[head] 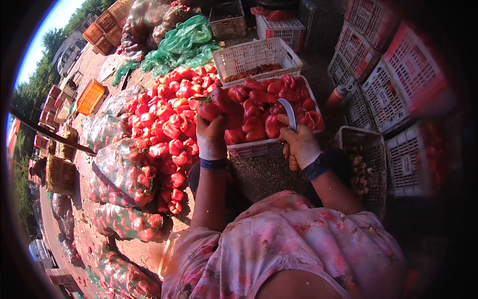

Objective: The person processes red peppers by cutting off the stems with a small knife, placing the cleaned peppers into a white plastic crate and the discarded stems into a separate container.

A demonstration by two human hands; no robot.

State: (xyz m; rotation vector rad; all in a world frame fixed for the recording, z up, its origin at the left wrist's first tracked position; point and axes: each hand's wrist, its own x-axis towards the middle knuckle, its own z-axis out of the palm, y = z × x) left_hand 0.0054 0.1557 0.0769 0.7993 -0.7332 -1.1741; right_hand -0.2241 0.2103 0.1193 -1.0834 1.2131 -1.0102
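In my gloved left hand (211, 138) is a large red bell pepper (220, 106), lifted above the near left corner of a white plastic crate (257, 146). A bit of green stem shows at the pepper's upper left. That crate is filled with red bell peppers (257, 112). My right hand (300, 144), also gloved, grips a knife with a curved blade (288, 112) over the crate's right near side. The blade points up and away from me, apart from the held pepper. A wooden handle end shows below the fist.
Loose red peppers (175, 123) are heaped left of the crate, beside filled mesh sacks (119, 172). Beyond stands a crate holding reddish scraps (257, 56). At right, a crate of pale trimmings (364, 168) stands near stacked crates (384, 93). Green netting (183, 41) lies behind the heap.
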